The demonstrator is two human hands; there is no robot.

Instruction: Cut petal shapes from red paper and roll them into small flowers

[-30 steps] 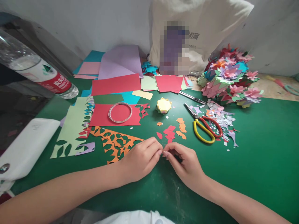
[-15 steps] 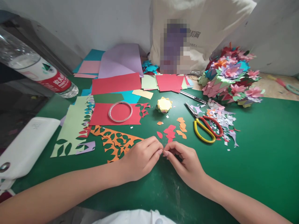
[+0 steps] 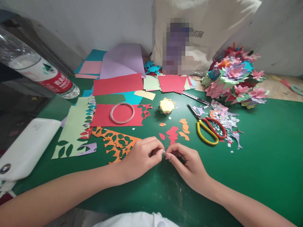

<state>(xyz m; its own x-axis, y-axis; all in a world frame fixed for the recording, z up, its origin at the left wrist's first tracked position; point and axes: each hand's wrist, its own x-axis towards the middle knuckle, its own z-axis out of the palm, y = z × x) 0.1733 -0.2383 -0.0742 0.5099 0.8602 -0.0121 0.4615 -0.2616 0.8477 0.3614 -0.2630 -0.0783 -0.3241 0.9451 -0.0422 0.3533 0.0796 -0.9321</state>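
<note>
Fingertips of my left hand [image 3: 145,154] and my right hand [image 3: 186,160] meet closely in a pinch near the front of the table. Something tiny and pale shows between them, too small to name. Just beyond lie red paper petals [image 3: 173,133] and orange paper petals [image 3: 185,125]. A yellow folded-paper ball [image 3: 167,106] sits farther back. Beside my left hand is an orange paper sheet [image 3: 118,138] with leaf-shaped holes, partly covered by that hand. Scissors [image 3: 205,126] with red and yellow handles rest to the right, blades apart.
A tape roll [image 3: 122,113] lies on red paper. Pale green cut paper [image 3: 71,126], a white power bank [image 3: 28,148] and a water bottle [image 3: 44,69] are at left. Paper scraps [image 3: 224,118], a craft knife [image 3: 196,98] and paper flowers [image 3: 236,77] stand right, a cloth bag [image 3: 213,19] behind.
My left fingertips have drawn slightly back from the right ones, and the left index finger is more arched. My right hand stays nearly still.
</note>
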